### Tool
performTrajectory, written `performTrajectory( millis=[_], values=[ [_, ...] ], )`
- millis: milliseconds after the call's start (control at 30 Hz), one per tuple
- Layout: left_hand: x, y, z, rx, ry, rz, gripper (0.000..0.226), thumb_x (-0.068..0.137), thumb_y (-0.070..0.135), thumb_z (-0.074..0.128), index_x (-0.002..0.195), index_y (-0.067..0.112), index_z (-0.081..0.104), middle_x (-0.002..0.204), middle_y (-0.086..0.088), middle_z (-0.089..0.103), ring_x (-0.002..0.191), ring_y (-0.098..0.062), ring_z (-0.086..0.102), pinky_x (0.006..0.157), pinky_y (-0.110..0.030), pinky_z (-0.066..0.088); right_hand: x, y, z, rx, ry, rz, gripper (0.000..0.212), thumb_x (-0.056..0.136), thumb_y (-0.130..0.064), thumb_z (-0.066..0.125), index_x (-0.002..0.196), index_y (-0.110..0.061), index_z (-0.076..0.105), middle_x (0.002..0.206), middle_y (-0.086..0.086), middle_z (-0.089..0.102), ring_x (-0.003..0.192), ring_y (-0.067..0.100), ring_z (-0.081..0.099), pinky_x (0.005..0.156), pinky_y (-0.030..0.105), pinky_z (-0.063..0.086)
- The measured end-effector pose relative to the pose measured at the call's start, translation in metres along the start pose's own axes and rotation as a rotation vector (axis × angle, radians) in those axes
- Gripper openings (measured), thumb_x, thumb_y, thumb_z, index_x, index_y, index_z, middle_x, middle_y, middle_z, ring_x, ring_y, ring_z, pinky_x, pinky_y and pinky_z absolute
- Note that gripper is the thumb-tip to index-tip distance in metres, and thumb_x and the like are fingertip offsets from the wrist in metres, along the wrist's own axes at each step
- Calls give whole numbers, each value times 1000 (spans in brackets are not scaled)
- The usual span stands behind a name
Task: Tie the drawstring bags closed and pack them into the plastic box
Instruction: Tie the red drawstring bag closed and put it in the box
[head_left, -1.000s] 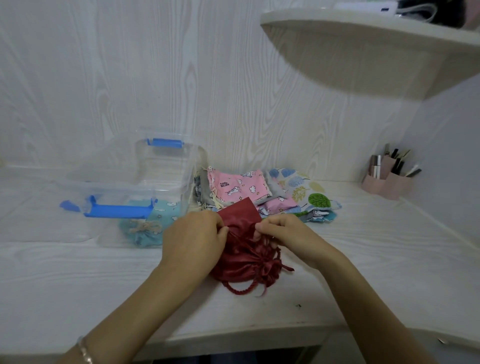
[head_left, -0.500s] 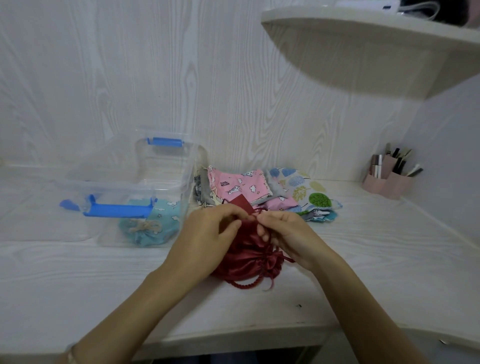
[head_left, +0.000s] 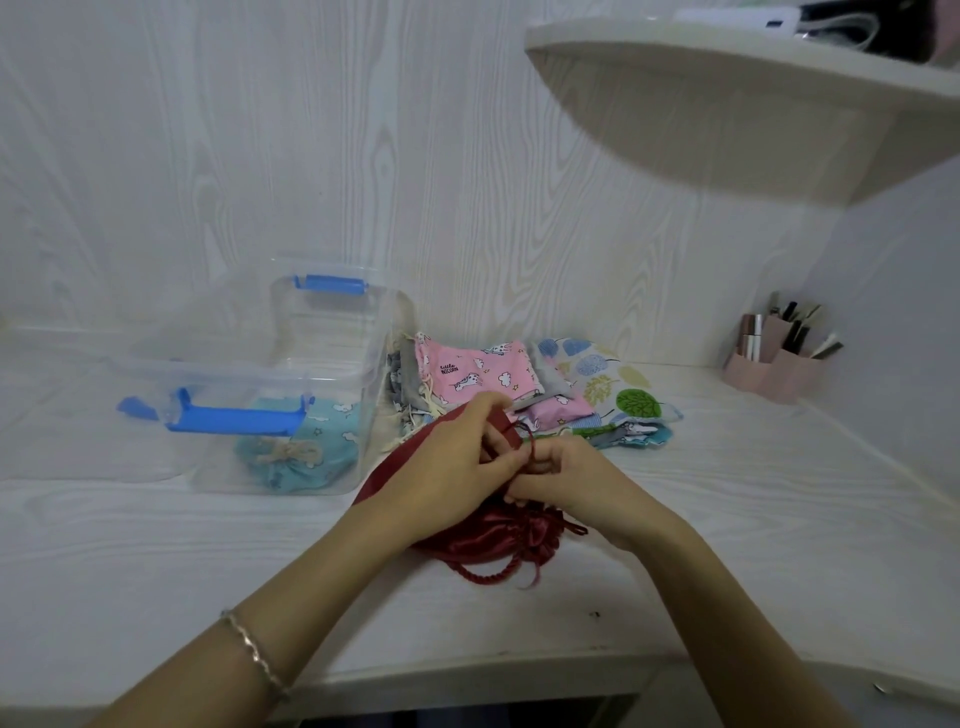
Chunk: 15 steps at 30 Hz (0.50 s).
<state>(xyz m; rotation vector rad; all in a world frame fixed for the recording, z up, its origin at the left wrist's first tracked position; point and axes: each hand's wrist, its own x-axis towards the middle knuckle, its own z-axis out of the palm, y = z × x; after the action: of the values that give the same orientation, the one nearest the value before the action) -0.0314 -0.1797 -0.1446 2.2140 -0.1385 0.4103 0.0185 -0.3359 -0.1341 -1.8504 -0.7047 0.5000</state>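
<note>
head view: a dark red satin drawstring bag lies on the white wood-grain desk just below the middle of the frame, its gathered neck turned toward five o'clock and a loop of its red twisted cord trailing at six o'clock; the left hand covers the bag's upper part with its fingers curled round the fabric edge, and the right hand, touching it from three o'clock, pinches a strand of cord between curled fingers; whether a knot is formed under the fingers cannot be told; the clear plastic box with blue latches stands at ten o'clock from the hands, holding one tied teal cloud-print bag; a pile of patterned cloth bags waits at twelve o'clock, just beyond the knuckles; risks, as i judge them: satin is slippery, so the cord may slide through the pinch and the knot come loose if it is drawn without the neck being held; the free loop at six o'clock could get tied in and tangle; a pull toward twelve o'clock might drag the hands into the pile and scatter it; a slack neck could reopen once the bag is dropped in the box.
</note>
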Motion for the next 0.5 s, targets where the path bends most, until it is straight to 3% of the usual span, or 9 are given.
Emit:
performTrajectory(
  millis=[133,200,267,367,500],
  values=[
    [1,-2,0,-42,85,-160,22,85,32,68,97,20,54,70,7,61,59,-3,52,58,-20,38,1,2,3,-35,49,-30,19,81,2,71,98,-5,63,66,6,63,67,14,62,76,33,54],
    [3,-5,-2,-51,88,-217,15,87,28,66,80,18,57,62,7,55,53,-5,47,55,-21,35,2,2,4,-50,112,-34,27,80,-3,74,100,-5,56,66,7,62,64,15,63,73,32,53],
    [3,-7,-6,-89,42,-247,27,90,24,62,65,17,54,56,4,48,50,-9,40,55,-24,33,1,1,4,-31,149,-48,29,80,-3,74,99,-3,52,67,7,64,62,13,63,68,27,52],
    [-1,-3,-10,-169,-65,-287,37,94,23,55,58,13,51,56,-4,43,54,-17,36,58,-30,30,-1,-1,4,-3,160,-81,21,82,1,71,94,-3,54,68,5,68,60,13,63,65,23,53],
    [-3,6,-10,-209,-155,-383,41,92,33,49,53,21,57,51,7,47,45,-8,37,55,-26,31,-2,-3,7,14,174,-133,7,85,5,66,86,1,60,68,11,67,54,11,60,54,18,48]
  ],
)
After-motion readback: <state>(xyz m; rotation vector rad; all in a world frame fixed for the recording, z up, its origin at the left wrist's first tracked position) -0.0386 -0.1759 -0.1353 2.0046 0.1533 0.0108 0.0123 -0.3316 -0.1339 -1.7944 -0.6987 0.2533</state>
